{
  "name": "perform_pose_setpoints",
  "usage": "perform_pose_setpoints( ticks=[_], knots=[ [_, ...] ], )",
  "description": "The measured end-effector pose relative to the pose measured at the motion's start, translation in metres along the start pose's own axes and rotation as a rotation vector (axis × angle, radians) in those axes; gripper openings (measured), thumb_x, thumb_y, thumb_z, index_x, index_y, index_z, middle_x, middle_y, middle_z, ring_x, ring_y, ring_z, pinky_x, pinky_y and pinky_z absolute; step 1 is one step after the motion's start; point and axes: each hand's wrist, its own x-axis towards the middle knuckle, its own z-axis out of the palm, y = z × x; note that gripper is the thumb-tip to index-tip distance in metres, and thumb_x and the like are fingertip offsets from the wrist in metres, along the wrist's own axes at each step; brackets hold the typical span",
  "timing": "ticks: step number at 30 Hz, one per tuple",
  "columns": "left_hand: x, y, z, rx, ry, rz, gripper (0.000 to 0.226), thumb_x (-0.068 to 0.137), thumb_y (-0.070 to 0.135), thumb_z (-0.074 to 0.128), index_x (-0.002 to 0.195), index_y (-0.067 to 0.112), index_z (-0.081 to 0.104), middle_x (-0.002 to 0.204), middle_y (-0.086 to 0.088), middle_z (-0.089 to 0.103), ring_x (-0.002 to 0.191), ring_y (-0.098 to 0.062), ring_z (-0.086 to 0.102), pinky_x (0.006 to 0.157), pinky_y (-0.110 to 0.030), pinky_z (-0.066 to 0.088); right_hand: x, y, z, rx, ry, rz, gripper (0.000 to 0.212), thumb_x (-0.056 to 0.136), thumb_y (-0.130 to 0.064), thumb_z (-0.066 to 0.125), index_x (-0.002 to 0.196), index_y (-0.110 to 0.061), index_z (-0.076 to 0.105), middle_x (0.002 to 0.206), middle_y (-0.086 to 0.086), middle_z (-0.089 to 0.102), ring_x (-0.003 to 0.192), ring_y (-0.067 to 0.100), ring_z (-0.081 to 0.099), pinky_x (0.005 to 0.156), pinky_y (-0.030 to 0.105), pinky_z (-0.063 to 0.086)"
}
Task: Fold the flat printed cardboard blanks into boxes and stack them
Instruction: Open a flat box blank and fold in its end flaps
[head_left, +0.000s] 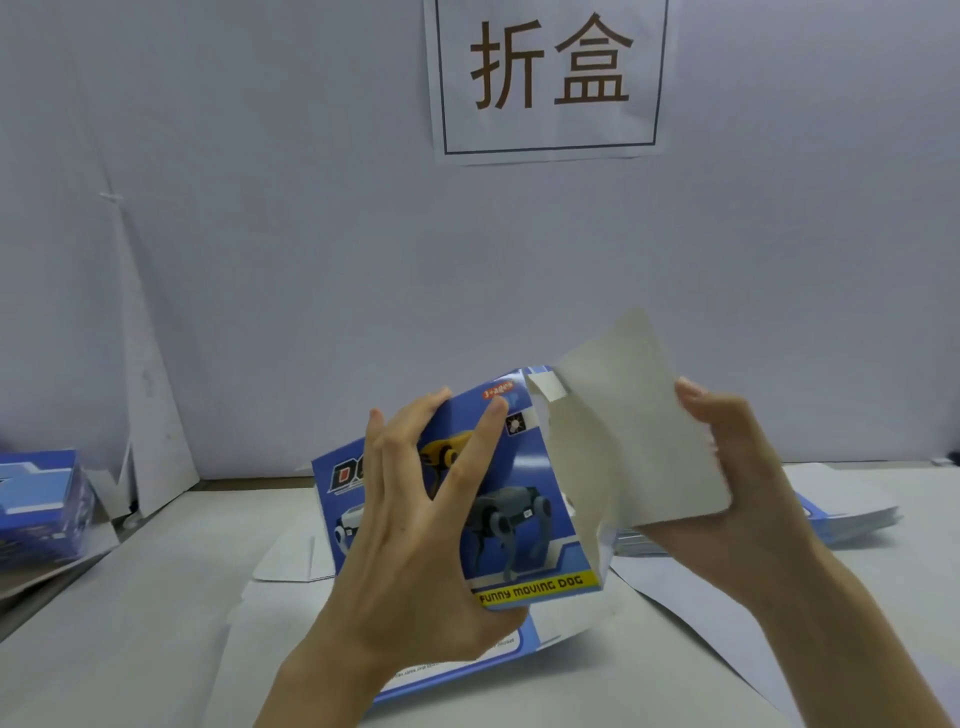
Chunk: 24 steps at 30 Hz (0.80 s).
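Left hand (415, 525) is gripping the half-formed box (524, 499). Its fingers are spreading wide over the printed dog face and the thumb is hooking under the yellow bottom strip, probably to keep that face stiff while the rest gets bent. Right hand (737, 499) is holding the grey panel (634, 441), the unprinted inside of the same box, by its outer edge. It is swinging the panel away from the left hand, seemingly to open the sleeve along its crease. The box is sitting in the air between both hands, above the table (130, 623), tilted, not yet squared up. A small tab is sticking up at the top corner between the two hands.

Right under the left wrist, one flat blank (457, 670) is lying printed side up, likely next in line. Just past the right hand, a pile of blanks (852, 512) is lying within easy reach; the sheets are too thin to count. Well off to the left of the left hand, folded boxes (41, 506) are stacking up at the frame edge, at least one, cut off, so the number cannot be told.

Count:
- two hands
- one box in work
- one loose blank
- one pile
- one sign (550, 78) on the wall, far above both hands
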Motion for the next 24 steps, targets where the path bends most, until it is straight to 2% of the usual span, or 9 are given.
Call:
perform_pose_setpoints(
  ticks=[2,5,8,10,12,15,19,21,24],
  knots=[
    [-0.001,0.001,0.003,-0.002,-0.016,0.000,0.116,0.052,0.051,0.076,0.148,0.027,0.015,0.145,-0.006,0.016,0.138,-0.027,0.019,0.090,-0.068,0.043,-0.001,0.004,0.008,-0.147,0.004,0.048,0.030,0.057,-0.050,0.070,0.078,-0.030,0.077,0.072,-0.005,0.070,0.061,0.006,0.064,0.053,0.018,0.049],
    [-0.001,-0.001,0.003,0.020,-0.033,0.006,0.119,0.050,0.053,0.077,0.148,0.027,0.015,0.147,-0.006,0.016,0.141,-0.020,0.012,0.093,-0.069,0.040,0.003,0.011,0.008,-0.327,0.206,0.040,0.017,0.078,-0.043,0.060,0.070,-0.039,0.074,0.075,-0.003,0.070,0.069,0.012,0.065,0.059,0.027,0.052],
    [-0.001,-0.005,0.000,0.071,-0.037,0.011,0.118,0.051,0.058,0.075,0.147,0.029,0.013,0.147,-0.007,0.018,0.140,-0.023,0.016,0.094,-0.072,0.037,0.006,0.011,-0.004,-0.458,0.415,0.006,0.029,0.091,-0.035,0.052,0.067,-0.034,0.067,0.096,0.010,0.061,0.081,0.024,0.055,0.071,0.039,0.044],
    [-0.001,-0.006,-0.001,0.078,-0.040,-0.020,0.117,0.052,0.058,0.074,0.148,0.028,0.015,0.147,-0.007,0.017,0.141,-0.021,0.014,0.093,-0.072,0.038,0.004,0.007,-0.006,-0.459,0.329,-0.016,0.017,0.087,-0.043,0.057,0.079,-0.038,0.071,0.100,0.010,0.062,0.082,0.022,0.059,0.070,0.039,0.046],
    [0.000,-0.006,-0.001,0.087,-0.030,-0.032,0.114,0.054,0.060,0.073,0.148,0.025,0.019,0.148,-0.007,0.016,0.143,-0.014,0.005,0.092,-0.072,0.038,0.003,0.005,-0.006,-0.478,0.214,-0.018,0.026,0.079,-0.053,0.055,0.096,-0.043,0.071,0.098,0.002,0.068,0.083,0.017,0.062,0.074,0.038,0.048],
    [0.001,-0.007,-0.001,0.158,0.006,-0.025,0.112,0.056,0.066,0.068,0.147,0.022,0.021,0.146,-0.010,0.018,0.142,-0.016,0.002,0.097,-0.075,0.027,0.005,0.008,0.000,-0.548,0.226,-0.166,0.018,0.089,-0.043,0.054,0.095,-0.048,0.070,0.091,-0.007,0.071,0.085,0.017,0.061,0.074,0.035,0.046],
    [0.001,-0.007,0.000,0.200,0.009,-0.014,0.109,0.064,0.075,0.060,0.150,0.026,0.016,0.146,-0.013,0.019,0.142,-0.030,0.021,0.116,-0.058,0.003,0.008,0.018,0.012,-0.545,0.170,-0.313,0.029,0.094,-0.031,0.046,0.106,-0.047,0.066,0.099,-0.022,0.070,0.088,-0.003,0.065,0.066,0.011,0.050],
    [0.003,-0.004,0.002,0.187,-0.001,-0.025,0.108,0.066,0.078,0.056,0.151,0.026,0.013,0.146,-0.014,0.019,0.141,-0.031,0.025,0.119,-0.050,-0.004,0.006,0.025,0.022,-0.552,0.082,-0.327,0.038,0.095,-0.029,0.047,0.129,-0.045,0.052,0.118,-0.029,0.062,0.106,-0.008,0.060,0.075,0.008,0.049],
    [0.003,-0.002,0.004,0.203,0.014,-0.020,0.108,0.067,0.079,0.053,0.151,0.024,0.014,0.145,-0.015,0.021,0.140,-0.031,0.027,0.119,-0.049,-0.002,0.007,0.034,0.032,-0.599,0.017,-0.356,0.046,0.100,-0.033,0.044,0.142,-0.046,0.035,0.136,-0.032,0.047,0.127,-0.004,0.046,0.098,0.023,0.048]
  ],
)
